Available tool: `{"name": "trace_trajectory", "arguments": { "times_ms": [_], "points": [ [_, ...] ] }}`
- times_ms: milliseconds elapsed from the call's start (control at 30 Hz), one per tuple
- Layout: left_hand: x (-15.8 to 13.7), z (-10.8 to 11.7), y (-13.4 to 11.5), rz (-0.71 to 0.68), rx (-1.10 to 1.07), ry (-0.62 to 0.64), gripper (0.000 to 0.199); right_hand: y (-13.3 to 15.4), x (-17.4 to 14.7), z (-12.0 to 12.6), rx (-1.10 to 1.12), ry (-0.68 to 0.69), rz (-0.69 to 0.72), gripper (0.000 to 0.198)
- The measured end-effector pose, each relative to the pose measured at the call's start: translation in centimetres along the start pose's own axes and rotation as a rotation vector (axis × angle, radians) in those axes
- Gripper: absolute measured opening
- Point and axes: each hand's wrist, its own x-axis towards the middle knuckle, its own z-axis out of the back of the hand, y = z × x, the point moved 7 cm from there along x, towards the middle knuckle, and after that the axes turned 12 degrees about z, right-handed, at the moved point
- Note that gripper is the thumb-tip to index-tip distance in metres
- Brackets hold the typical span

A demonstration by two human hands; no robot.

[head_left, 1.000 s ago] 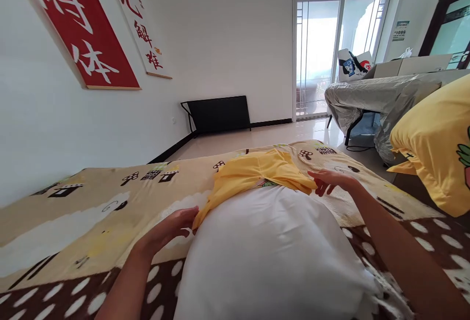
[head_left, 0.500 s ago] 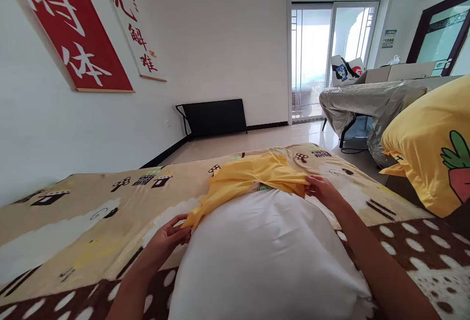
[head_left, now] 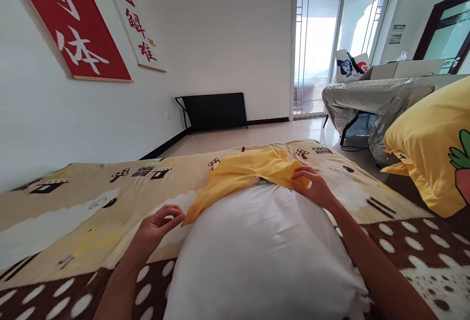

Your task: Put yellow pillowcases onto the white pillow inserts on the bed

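Note:
A white pillow [head_left: 264, 256] lies in front of me on the bed, its far end inside a bunched yellow pillowcase [head_left: 235, 173]. A bit of green print shows at the pillowcase's opening. At the near left corner of the cloth is my left hand [head_left: 152, 229], fingers loosely curled with a gap between thumb and index; its fingertips are beside the corner and no longer grip it. On the right side, my right hand [head_left: 317, 190] has its fingers over the pillowcase edge, with cloth pinched between fingers and thumb.
A beige and brown patterned blanket [head_left: 91, 232] covers the bed. Another pillow in a yellow case with a carrot print [head_left: 433, 144] is at the right. Beyond stand a plastic-covered table [head_left: 378, 95] with boxes and a black folded frame [head_left: 216, 112] against the wall.
My left hand has moved slightly left, off the pillowcase corner. My right hand has shifted left and inward along the cloth's edge. The view has tilted down a little.

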Motion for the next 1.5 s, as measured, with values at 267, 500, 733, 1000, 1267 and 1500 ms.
{"name": "trace_trajectory", "arguments": {
  "times_ms": [267,500,733,1000,1267,1500],
  "points": [
    [-2.5,-3.4,-4.7,-0.138,0.310,-0.002,0.038,2.9,-0.7,-2.6,-0.406,0.220,-0.003,0.024],
    [-2.8,-6.8,-5.3,-0.275,0.424,-0.275,0.036,2.4,-1.1,-3.4,-0.727,0.225,-0.077,0.020],
    [-2.0,-4.8,-3.8,-0.306,0.388,-0.334,0.030,3.2,-0.9,-2.2,-0.512,0.085,-0.034,0.025],
    [-4.0,-3.7,-5.1,-0.238,0.045,-0.403,0.026,3.4,-0.3,-1.1,0.026,-0.062,-0.130,0.024],
    [-3.4,-6.2,-4.5,-0.286,0.213,-0.308,0.031,3.9,-0.9,-4.1,-0.272,0.372,-0.036,0.018],
    [-4.8,-4.4,-4.6,-0.314,0.247,-0.481,0.028,5.6,-0.7,-1.5,-0.445,0.085,-0.046,0.028]
  ]
}}
